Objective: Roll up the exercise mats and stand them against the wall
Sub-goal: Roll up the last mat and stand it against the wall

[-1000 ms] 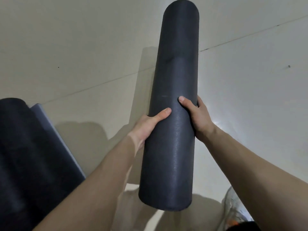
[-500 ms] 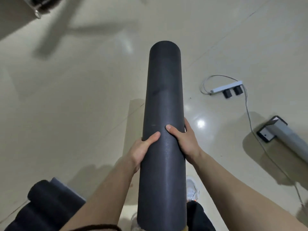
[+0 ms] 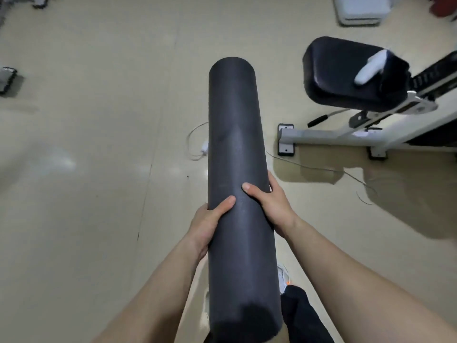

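A row of pale marks is seen on the black rail (image 3: 430,75) of the exercise bench at the right, but it is too blurred to be read.

The rolled exercise mat (image 3: 237,149) is held off the floor (image 3: 86,169) in the middle of the view, its long axis running from the person's body outward. It is wound into a tight, even cylinder of dark charcoal grey with a matte, finely grained surface. A faint slanting crease is seen across its upper half, the far end shows as a rounded edge, and the near end is lost in shadow at the bottom of the frame.

The mat is gripped at mid-length from both sides. The left hand (image 3: 210,226) is wrapped round its left flank with the thumb laid across the top. The right hand (image 3: 269,204) is wrapped round the right flank, slightly further along, with its thumb also on top. The two thumb tips are near each other but apart.

Beyond the mat, a thin cable (image 3: 321,168) is trailed over the cream tiles towards the bench's white frame (image 3: 333,136). A white object (image 3: 371,68), too blurred to be named, is seen lying on the black padded seat (image 3: 333,78). A white shoe (image 3: 283,276) with an orange accent and a dark trouser leg (image 3: 301,315) are seen just right of the mat's near end.
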`<state>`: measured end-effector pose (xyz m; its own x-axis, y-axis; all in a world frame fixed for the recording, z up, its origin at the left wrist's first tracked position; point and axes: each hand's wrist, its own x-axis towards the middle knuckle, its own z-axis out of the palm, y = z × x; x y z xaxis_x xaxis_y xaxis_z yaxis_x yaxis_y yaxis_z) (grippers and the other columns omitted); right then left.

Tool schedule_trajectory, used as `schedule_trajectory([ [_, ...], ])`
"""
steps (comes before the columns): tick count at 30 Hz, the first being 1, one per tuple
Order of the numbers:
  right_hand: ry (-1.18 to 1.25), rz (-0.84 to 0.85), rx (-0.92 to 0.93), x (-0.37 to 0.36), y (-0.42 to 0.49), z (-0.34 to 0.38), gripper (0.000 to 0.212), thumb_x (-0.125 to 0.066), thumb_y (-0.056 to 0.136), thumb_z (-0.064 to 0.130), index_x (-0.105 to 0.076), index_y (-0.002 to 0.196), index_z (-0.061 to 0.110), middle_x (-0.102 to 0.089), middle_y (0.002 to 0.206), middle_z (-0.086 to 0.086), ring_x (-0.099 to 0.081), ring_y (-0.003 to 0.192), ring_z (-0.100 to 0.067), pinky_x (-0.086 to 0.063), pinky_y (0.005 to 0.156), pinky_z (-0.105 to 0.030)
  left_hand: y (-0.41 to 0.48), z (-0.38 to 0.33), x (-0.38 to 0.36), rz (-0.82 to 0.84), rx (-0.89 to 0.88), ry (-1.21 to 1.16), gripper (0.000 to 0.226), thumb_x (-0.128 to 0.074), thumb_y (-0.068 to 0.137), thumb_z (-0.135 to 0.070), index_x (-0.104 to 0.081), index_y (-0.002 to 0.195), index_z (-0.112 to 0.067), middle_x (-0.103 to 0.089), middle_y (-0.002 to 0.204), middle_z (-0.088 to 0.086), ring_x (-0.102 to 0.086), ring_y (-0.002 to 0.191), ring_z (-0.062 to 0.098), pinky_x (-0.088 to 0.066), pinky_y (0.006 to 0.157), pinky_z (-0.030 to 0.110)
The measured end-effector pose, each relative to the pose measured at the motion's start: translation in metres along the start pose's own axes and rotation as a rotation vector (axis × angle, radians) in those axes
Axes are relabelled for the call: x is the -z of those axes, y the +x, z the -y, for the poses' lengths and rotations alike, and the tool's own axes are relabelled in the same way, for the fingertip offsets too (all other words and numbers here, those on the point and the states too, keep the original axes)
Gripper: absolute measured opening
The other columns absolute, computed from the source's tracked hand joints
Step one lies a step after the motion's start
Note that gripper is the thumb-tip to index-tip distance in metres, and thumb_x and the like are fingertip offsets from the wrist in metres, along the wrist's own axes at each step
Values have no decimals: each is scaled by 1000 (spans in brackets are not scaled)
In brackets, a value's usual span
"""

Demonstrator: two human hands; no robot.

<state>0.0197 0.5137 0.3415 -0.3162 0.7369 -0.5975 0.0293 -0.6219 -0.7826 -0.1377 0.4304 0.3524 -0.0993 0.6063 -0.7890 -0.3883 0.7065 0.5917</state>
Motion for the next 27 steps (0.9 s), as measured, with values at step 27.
schedule_trajectory([
  [27, 414, -709, 23, 254, -168, -144, 82, -90, 62, 50, -58, 137, 48, -71, 125, 19, -72, 109, -6, -56, 101, -40, 13, 138, -258, 461, 190, 750, 56, -81, 78, -44, -70, 123, -12, -78, 113, 4, -75, 105, 23, -56, 98, 44],
])
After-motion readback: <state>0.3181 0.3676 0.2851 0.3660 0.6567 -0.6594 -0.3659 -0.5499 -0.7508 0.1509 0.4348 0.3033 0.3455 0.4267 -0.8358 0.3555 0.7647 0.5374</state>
